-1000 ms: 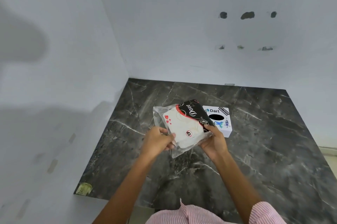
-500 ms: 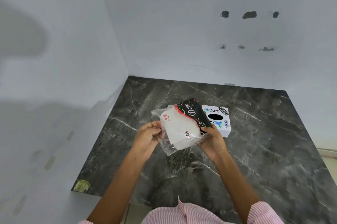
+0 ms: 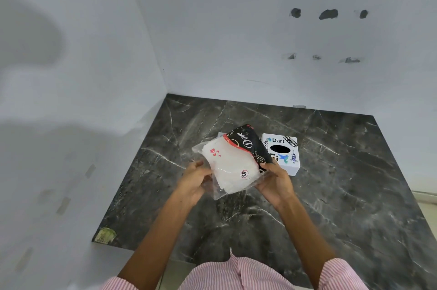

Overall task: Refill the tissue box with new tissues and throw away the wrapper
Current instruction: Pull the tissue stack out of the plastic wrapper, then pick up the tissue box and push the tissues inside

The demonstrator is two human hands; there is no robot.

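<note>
While both hands hold it up over the counter (image 3: 343, 207), the tissue pack (image 3: 233, 162) sits tilted in the middle of the view, its black end at about 1 o'clock and its white end toward 7 o'clock. The left hand (image 3: 192, 182) closes its grip on the loose clear wrapper (image 3: 218, 191) along the pack's near-left edge, fingers curled onto the plastic. The right hand (image 3: 275, 182) grips the near-right edge, thumb on top by the black print and the fingers beneath, where they cannot be seen. White tissues show through the clear film, with small red hearts near the 10 o'clock corner and a round red mark near the 5 o'clock corner. The black part carries white lettering and red trim.

The box (image 3: 285, 153) stands on the counter just beside the pack, at 3 o'clock from it, upright, white, with a dark oval slot in its top and printed stickers around it. The pack's black end overlaps the box's left edge in this view; whether they touch I cannot tell.

The counter is dark marble with pale veins, set into a corner of pale walls (image 3: 212, 29). Several dark holes mark the far wall at 1 o'clock. Pink striped sleeves (image 3: 340, 273) show at the bottom edge.
</note>
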